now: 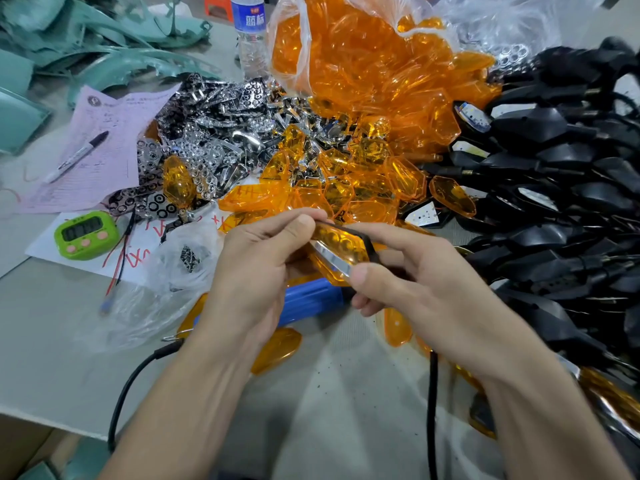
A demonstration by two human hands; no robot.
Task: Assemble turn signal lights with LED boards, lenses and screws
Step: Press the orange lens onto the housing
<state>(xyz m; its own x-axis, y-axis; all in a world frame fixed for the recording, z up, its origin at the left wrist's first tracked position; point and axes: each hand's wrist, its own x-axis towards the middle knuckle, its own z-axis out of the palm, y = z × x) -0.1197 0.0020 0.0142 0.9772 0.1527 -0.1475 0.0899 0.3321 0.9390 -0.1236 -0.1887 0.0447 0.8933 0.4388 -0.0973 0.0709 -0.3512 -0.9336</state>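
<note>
Both hands hold one turn signal light (pixel 341 245) above the table's middle: an orange lens with a chrome reflector strip inside a black housing. My left hand (pixel 263 265) pinches its left end, thumb on top. My right hand (pixel 415 271) grips its right end, thumb pressed on the chrome edge. A heap of loose orange lenses (pixel 363 174) lies just behind, spilling from a clear bag (pixel 346 57). Chrome reflectors (pixel 207 133) are piled to the left. Black housings (pixel 561 202) with LED boards are stacked on the right. A small bag of screws (pixel 188 259) sits left of my left hand.
A blue-handled electric screwdriver (pixel 311 299) with a black cable (pixel 131 386) lies under my hands. A green timer (pixel 86 233), a marker (pixel 78 155) on pink paper, a water bottle (pixel 249 32) and teal plastic panels (pixel 86 39) stand at the left and back.
</note>
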